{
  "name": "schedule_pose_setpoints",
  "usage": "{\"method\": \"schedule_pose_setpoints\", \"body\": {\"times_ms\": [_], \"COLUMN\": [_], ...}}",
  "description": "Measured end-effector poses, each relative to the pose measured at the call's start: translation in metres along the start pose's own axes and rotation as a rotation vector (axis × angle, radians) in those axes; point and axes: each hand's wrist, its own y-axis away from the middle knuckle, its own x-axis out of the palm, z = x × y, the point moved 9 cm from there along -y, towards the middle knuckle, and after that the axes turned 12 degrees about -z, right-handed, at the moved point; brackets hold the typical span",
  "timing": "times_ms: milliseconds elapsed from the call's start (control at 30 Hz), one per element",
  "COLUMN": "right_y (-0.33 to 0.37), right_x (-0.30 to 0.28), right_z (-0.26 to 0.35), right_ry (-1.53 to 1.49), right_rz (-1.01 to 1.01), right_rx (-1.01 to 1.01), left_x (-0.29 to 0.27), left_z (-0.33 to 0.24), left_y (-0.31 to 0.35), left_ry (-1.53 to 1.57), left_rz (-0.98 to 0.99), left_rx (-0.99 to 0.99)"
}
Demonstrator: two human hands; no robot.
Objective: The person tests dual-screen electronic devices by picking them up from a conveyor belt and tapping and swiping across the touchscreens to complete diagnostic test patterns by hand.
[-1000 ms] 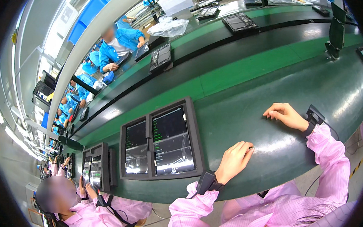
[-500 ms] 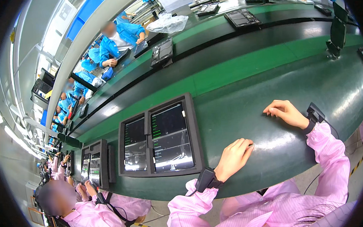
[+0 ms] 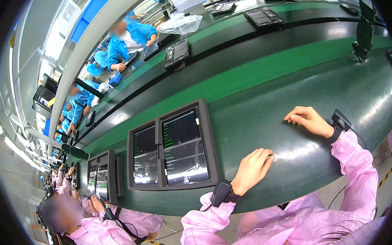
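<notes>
My left hand (image 3: 253,170) rests on the green tabletop with its fingers curled together, and nothing shows in it. Farther right, my right hand (image 3: 309,120) hovers over or rests on the same surface, loosely closed with bent fingers and no object visible. Both wrists wear black strapped devices with cables. To the left of my left hand, apart from it, lies a dark grey foam tray (image 3: 211,144). Its two compartments hold a left tablet-like screen (image 3: 145,154) and a right one (image 3: 184,145), each glossy black with green text lines on its upper half.
A co-worker in pink (image 3: 99,232) sits at my left, hands at a similar foam tray (image 3: 112,175). Beyond the green table (image 3: 257,101), a dark belt (image 3: 228,63) runs across, with open device casings (image 3: 263,18) behind it. A dark upright plate (image 3: 364,36) stands far right.
Device casings on the far line have shifted slightly to the right. My hands and the foam tray stay practically where they were.
</notes>
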Motion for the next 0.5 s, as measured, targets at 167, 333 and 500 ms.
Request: {"method": "schedule_pose_setpoints", "body": {"times_ms": [167, 333, 500], "right_y": [-0.0002, -0.0007, -0.0013], "right_x": [0.0000, 0.0002, -0.0004], "right_z": [0.0013, -0.0001, -0.0009], "right_ry": [-0.002, -0.012, -0.010], "right_rz": [-0.001, 0.005, 0.003], "right_rx": [0.006, 0.008, 0.006], "left_x": [-0.0003, 0.0007, 0.0008], "left_z": [0.0007, 0.0010, 0.0008], "left_y": [-0.0003, -0.0004, -0.0012], "left_ry": [0.000, -0.007, -0.011], "left_rz": [0.001, 0.006, 0.008], "left_rx": [-0.004, -0.010, -0.013]}}
